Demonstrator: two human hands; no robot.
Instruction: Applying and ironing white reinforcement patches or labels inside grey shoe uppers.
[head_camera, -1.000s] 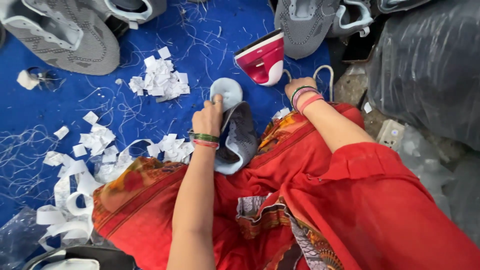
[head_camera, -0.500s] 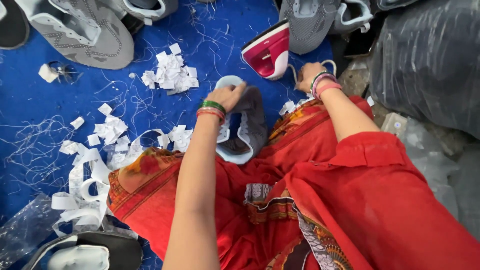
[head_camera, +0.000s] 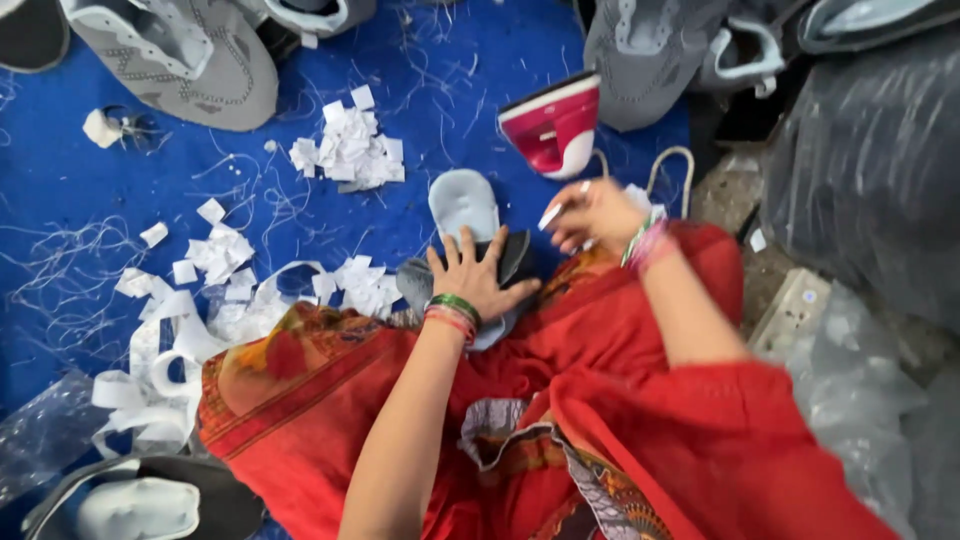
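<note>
My left hand (head_camera: 475, 275) lies flat, fingers spread, on a grey shoe upper (head_camera: 510, 255) that rests over my red-clad knee. Its pale blue tongue (head_camera: 463, 203) sticks out ahead of my fingers onto the blue mat. My right hand (head_camera: 590, 212) hovers just right of the upper and pinches a small white paper label (head_camera: 551, 215) between thumb and fingers. Bangles sit on both wrists. A red and white iron (head_camera: 556, 125) stands on the mat just beyond my right hand.
Piles of white labels (head_camera: 350, 150) and white backing strips (head_camera: 165, 350) litter the blue mat (head_camera: 100, 210) with loose threads. Grey shoe uppers (head_camera: 180, 55) lie at the far left and far right (head_camera: 650, 50). A grey plastic bag (head_camera: 870, 170) sits at right.
My left hand has slid down and flattened on the upper, baring the pale tongue. My right hand has come left from the iron's side and now holds a white label.
</note>
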